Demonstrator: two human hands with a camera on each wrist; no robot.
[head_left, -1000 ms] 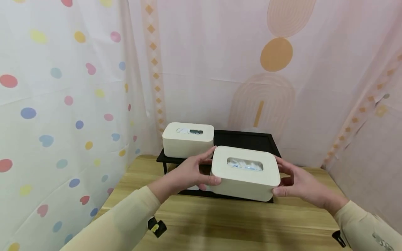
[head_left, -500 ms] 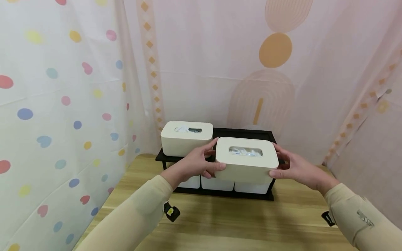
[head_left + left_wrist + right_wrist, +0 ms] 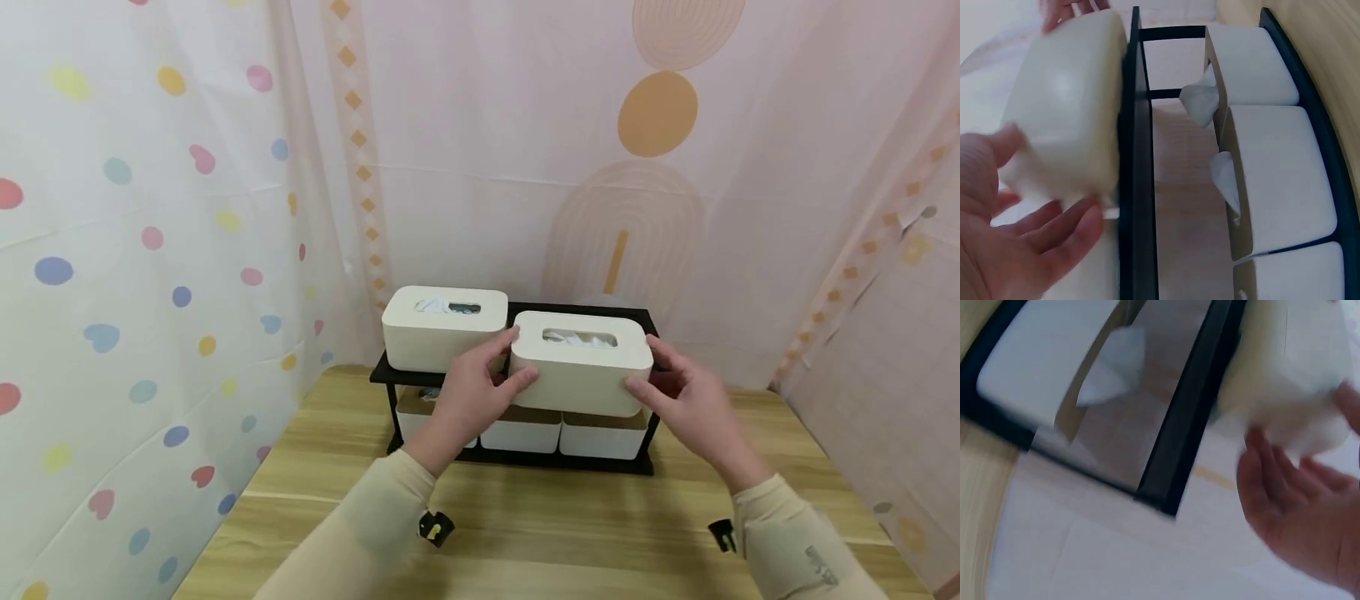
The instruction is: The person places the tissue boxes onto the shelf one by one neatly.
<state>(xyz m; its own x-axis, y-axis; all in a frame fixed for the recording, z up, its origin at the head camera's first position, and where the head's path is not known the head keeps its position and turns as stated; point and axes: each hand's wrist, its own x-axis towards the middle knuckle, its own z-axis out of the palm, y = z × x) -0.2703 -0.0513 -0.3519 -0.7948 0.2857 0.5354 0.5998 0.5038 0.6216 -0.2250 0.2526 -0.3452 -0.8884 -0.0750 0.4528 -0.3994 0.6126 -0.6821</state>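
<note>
A cream tissue box (image 3: 581, 383) with an oval slot on top, white tissue showing inside, is held level between both hands at the right half of the black rack's (image 3: 633, 315) upper shelf. My left hand (image 3: 476, 387) holds its left end, thumb on the front face. At the opposite end, my right hand (image 3: 690, 404) holds it, thumb on the front corner and fingers around the side. Whether its base touches the shelf, I cannot tell. A second cream tissue box (image 3: 442, 346) stands on the left half of that shelf, just beside my left fingers.
Under the shelf, several white tissue boxes (image 3: 1279, 175) with brown tops stand in a row, tissues sticking out. The rack stands on a wooden table (image 3: 525, 517). A dotted curtain (image 3: 150, 292) hangs at the left, and a pink patterned curtain (image 3: 480, 217) hangs behind.
Both hands have raised the tissue box and moved it back, from in front of the rack to its upper shelf. The white boxes below have come into view. The left cream box stays put.
</note>
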